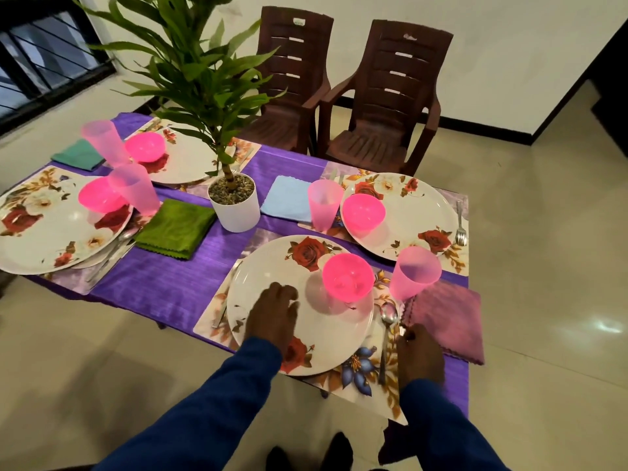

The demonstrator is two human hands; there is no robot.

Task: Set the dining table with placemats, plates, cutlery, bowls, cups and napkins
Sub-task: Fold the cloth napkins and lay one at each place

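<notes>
Left hand flat on plate.

Single head view, wide-angle, looking forward and down. Near table edge fills lower centre. Chairs at upper frame.

Floral plate flat on floral placemat.

a purple tablecloth covers the table, and on it the plates are white with red roses, each carrying a hot-pink bowl beside a paler translucent pink cup. the placemats show brown leaves and a blue flower. the napkins are mauve at the near right corner, green, light blue and teal; the plant's pot is white.
</notes>
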